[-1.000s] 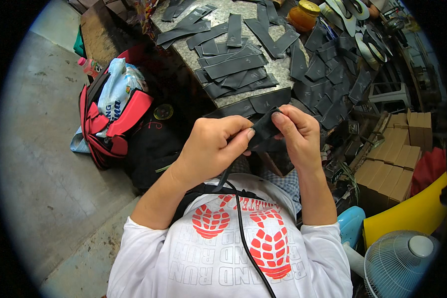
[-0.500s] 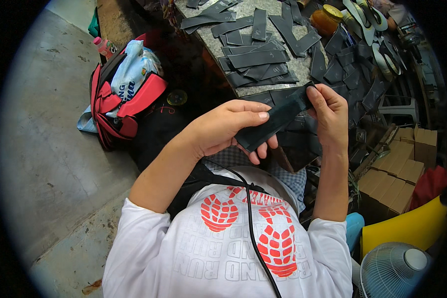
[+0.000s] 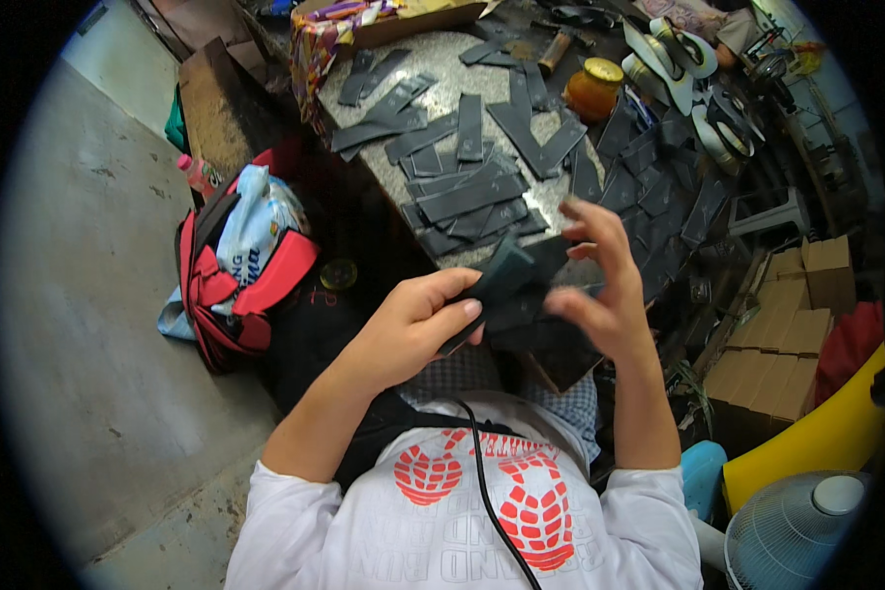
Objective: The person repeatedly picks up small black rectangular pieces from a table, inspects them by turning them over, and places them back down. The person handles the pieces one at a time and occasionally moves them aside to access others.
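My left hand (image 3: 408,329) grips a dark strip (image 3: 506,267) of leather-like material between thumb and fingers, with its far end pointing up and to the right. Just right of it, my right hand (image 3: 610,280) is raised with the fingers apart and slightly blurred, and nothing shows in its grasp. Beyond my hands, several flat black strips (image 3: 467,197) lie heaped on a speckled stone slab (image 3: 374,167). More dark pieces (image 3: 649,192) overlap at the right of the slab.
An orange jar (image 3: 592,96) and pale sandals (image 3: 664,64) stand at the far right. A red and black bag (image 3: 275,280) sits left of the bench. Cardboard boxes (image 3: 772,354) and a fan (image 3: 796,536) are to my right. A black cable (image 3: 482,472) hangs over my shirt.
My right hand has let go of the strip's far end and opened. The left hand keeps hold of the strip, now tilted more upright. The view has shifted, showing more of the slab.
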